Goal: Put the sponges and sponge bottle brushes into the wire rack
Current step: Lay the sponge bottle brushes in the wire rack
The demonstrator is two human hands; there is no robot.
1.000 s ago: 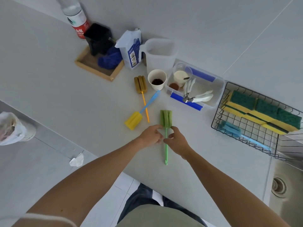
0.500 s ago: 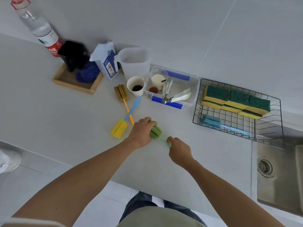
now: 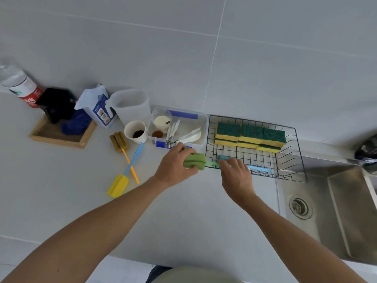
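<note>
We had carried the green sponge bottle brush (image 3: 194, 161) rightward to the black wire rack (image 3: 299, 152): our left hand (image 3: 175, 165) gripped its head, our right hand (image 3: 234, 172) pinched its handle over the rim. Two brushes, the yellow-headed one (image 3: 118, 185) and the brown-headed one (image 3: 119, 140), remained on the counter.

A paper cup (image 3: 136, 131) holds dark grounds. Left of it stands a wooden tray (image 3: 59, 136); right, a clear plastic box (image 3: 183, 127); behind, a translucent jug (image 3: 130, 105).
</note>
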